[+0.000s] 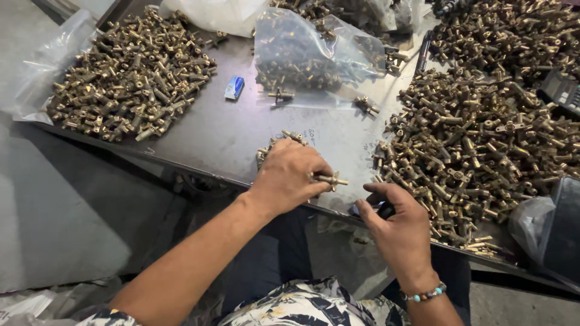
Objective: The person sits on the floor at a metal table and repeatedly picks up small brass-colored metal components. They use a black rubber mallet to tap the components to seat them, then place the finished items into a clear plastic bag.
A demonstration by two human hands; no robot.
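Small brass fitting [329,178], horizontal, near the table's front edge, beside a small cluster.

brass-gold fittings [483,139] in piles, dark grey steel table [223,133], blue-white eraser [234,87], clear bag [314,57], floral black-cream shirt [308,305], turquoise-orange bead bracelet [425,294]
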